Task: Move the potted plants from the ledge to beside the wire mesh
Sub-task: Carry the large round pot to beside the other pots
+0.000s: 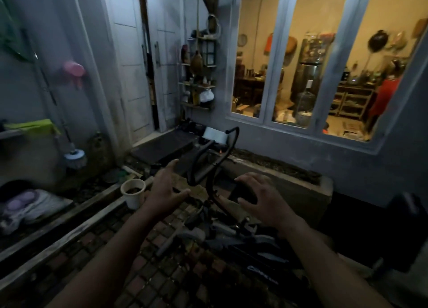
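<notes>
Forearms: both of mine reached forward over the brick paving (162, 256), nearest the lens, bare and carrying nothing.
Left hand (165, 187): fingers spread wide, grip released, nothing in it.
Right hand (261, 201): palm down, fingers splayed over a dark boxy thing I could not make out; grip loose, closed on nothing.
Pot (133, 193): a pale cup-like pot with dark soil and no plant I could see, standing upright on the wooden ledge (76, 217) at the paving's edge.
Key relation: the pot stood just left of my left hand and slightly nearer me, well apart from my right; its long axis ran vertical, so I judged a sideways wrap by the left hand the natural take.
Obstacle: the bike (222, 215) with its curved black handlebar lay between my hands.
Wire mesh: not visible anywhere here, so I could not tell which way the carry would go.
</notes>
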